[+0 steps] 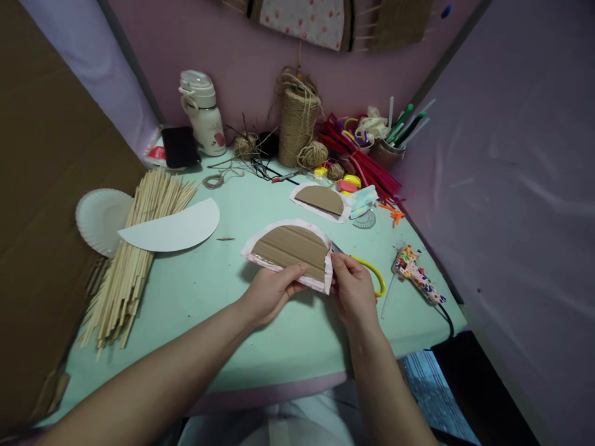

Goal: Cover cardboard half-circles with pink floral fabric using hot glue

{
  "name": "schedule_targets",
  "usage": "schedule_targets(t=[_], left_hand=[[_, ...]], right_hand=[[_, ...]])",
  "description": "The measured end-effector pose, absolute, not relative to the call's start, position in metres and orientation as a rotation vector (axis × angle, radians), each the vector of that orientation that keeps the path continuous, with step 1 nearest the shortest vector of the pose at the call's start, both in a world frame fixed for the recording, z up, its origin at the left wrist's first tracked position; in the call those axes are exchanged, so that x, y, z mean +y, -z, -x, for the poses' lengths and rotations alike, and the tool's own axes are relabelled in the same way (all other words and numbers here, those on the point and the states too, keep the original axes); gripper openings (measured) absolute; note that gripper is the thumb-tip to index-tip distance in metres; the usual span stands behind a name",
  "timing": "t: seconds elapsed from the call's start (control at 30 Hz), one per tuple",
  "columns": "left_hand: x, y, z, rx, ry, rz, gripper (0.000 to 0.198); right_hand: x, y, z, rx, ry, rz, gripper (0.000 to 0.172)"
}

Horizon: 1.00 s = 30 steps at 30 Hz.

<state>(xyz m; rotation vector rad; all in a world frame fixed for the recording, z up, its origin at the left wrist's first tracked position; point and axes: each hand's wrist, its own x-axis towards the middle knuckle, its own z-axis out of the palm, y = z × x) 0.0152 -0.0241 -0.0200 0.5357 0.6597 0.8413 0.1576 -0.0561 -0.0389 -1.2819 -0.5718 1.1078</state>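
My left hand (272, 292) pinches the near straight edge of a half-round piece of corrugated cardboard (292, 246) backed with pale patterned fabric that folds over its rim. My right hand (352, 288) grips the same piece at its right corner, fingers closed on the fabric edge. The piece is held just above the mint-green table (209, 291). A second, smaller fabric-backed cardboard half-round (320, 199) lies further back. Yellow-handled scissors (372, 272) lie under and beside my right hand.
A bundle of wooden skewers (132, 248), a white half-circle of card (174, 228) and a paper plate (100, 217) lie left. A patterned glue gun (416, 274) sits right. Twine rolls, a bottle (202, 114), red pipe cleaners and a pen cup stand at the back.
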Motion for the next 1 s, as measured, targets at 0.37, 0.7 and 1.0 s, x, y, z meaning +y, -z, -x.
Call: schedule_targets(t=[0.37, 0.7, 1.0], left_hand=[[-0.0259, 0.0226, -0.0183, 0.754, -0.882, -0.597, 0.044], [-0.0226, 0.0186, -0.0156, 0.701, -0.842, -0.554, 0.046], [-0.0236, 0.0204, -0.0158, 0.706, -0.869, -0.527, 0.035]], right_hand=[[-0.0609, 0.0361, -0.1589, -0.918, -0.702, 1.542, 0.032], [-0.0615, 0.0386, -0.1585, -0.671, -1.169, 1.305, 0.034], [-0.0617, 0.0403, -0.1535, -0.742, -1.032, 1.324, 0.038]])
